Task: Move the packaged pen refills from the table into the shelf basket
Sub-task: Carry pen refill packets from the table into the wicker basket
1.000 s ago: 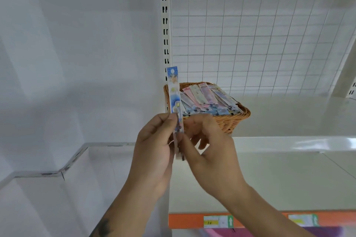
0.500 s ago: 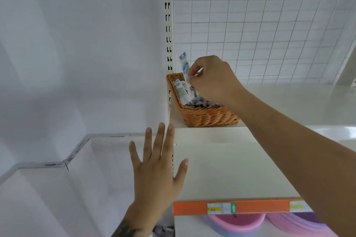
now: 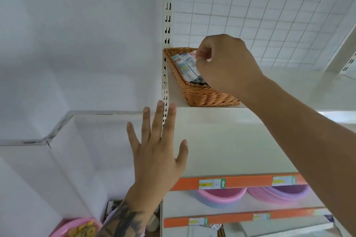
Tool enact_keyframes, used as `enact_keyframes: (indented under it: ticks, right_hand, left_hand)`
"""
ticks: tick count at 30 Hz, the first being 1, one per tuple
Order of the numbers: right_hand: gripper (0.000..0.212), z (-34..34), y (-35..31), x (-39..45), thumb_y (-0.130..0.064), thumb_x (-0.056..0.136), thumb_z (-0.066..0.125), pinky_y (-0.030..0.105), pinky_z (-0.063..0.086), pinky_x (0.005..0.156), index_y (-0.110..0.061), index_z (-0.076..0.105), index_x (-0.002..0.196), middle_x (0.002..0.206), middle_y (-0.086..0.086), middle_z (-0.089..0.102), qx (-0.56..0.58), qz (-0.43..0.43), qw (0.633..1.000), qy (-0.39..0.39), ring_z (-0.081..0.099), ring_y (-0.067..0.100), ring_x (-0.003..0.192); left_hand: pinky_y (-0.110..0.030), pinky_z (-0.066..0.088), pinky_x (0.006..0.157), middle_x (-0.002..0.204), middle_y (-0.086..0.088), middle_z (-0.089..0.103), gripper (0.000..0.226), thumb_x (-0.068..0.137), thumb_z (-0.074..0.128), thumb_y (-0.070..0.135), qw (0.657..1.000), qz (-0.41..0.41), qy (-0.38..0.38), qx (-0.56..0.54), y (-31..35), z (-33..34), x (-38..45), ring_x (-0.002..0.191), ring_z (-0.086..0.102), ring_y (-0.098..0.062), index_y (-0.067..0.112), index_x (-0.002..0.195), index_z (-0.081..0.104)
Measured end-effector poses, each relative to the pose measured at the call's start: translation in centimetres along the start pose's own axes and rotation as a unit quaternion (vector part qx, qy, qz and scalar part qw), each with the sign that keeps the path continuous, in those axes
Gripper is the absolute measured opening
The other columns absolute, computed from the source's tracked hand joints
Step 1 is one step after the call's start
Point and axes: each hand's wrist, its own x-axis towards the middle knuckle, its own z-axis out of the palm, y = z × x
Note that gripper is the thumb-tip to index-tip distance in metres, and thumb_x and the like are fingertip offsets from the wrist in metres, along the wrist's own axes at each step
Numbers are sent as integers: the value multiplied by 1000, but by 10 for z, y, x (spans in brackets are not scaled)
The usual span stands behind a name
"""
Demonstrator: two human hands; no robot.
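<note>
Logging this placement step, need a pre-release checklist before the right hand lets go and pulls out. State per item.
1. Right hand is over the woven wicker basket: ok.
2. Packaged pen refill pinched by the right fingers lies inside the basket rim: ok.
3. Refill fully settled on the others: cannot tell, the hand hides its lower end.
4. Basket sits flat on the white shelf, not over the front edge: ok.
5. Left hand open and holding nothing: ok.
</note>
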Motion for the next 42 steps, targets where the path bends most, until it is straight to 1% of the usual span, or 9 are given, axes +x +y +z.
enact_keyframes:
  ticks: [4,8,11,18,21,30,33,36,42]
  right_hand:
    - [19,-2,5,-44,-32,97,57,44,55,82,-21,69,106,107,4,65,3,-62,995,74,64,26,98]
    - [28,7,20,-106,-42,97,55,38,52,73,-19,71,100,98,4,70,-34,-90,988,119,66,30,87]
    - [33,19,33,-155,-47,95,57,40,52,78,-21,73,108,101,3,71,-35,-110,991,61,68,31,89]
    - [40,54,59,-266,-49,96,57,42,56,82,-22,69,122,119,8,70,-3,-210,974,-91,70,35,99]
    - [46,70,52,-323,-53,95,51,45,56,84,-24,68,128,124,10,69,26,-261,956,-132,69,37,103]
    - [47,65,-7,-475,-54,102,43,46,50,100,-29,60,137,139,5,62,112,-409,874,-236,65,32,118]
    - [49,59,-23,-523,-56,102,44,49,48,102,-28,59,139,141,8,62,122,-441,851,-258,64,33,120]
    - [47,47,-40,-573,-56,102,48,50,49,100,-26,62,135,136,10,65,128,-474,829,-267,66,34,117]
    - [61,6,-94,-686,-63,103,30,50,49,100,-24,63,136,135,12,66,134,-541,779,-288,65,34,117]
  left_hand:
    - [-67,12,123,174,-2,10,85,95,44,57,999,-6,-38,12,6,-18,-8,159,10,-31,26,166,7]
    - [-68,23,118,164,-10,38,78,91,43,60,995,-5,-79,62,13,-42,-31,151,35,-39,27,161,29]
    - [-69,29,114,155,-14,50,71,88,50,59,991,-20,-89,99,26,-60,-59,143,46,-42,25,151,44]
    - [-64,25,118,161,-9,41,68,93,47,58,970,-146,-137,135,68,-103,-188,149,36,-36,29,155,39]
    - [-62,17,122,166,-6,33,68,96,46,60,939,-229,-197,163,82,-134,-262,154,27,-34,33,157,33]
    - [-64,19,122,165,-5,35,77,91,22,69,836,-430,-264,215,131,-231,-440,152,30,-32,33,158,32]
    - [-63,20,122,163,-4,38,72,95,31,71,816,-472,-257,215,146,-259,-484,150,34,-30,33,156,33]
    - [-61,20,121,160,-2,42,74,92,23,71,798,-513,-231,214,161,-287,-527,148,37,-28,34,155,35]
    - [-58,14,124,164,3,35,62,102,28,64,747,-601,-206,197,208,-352,-639,152,27,-22,38,158,27]
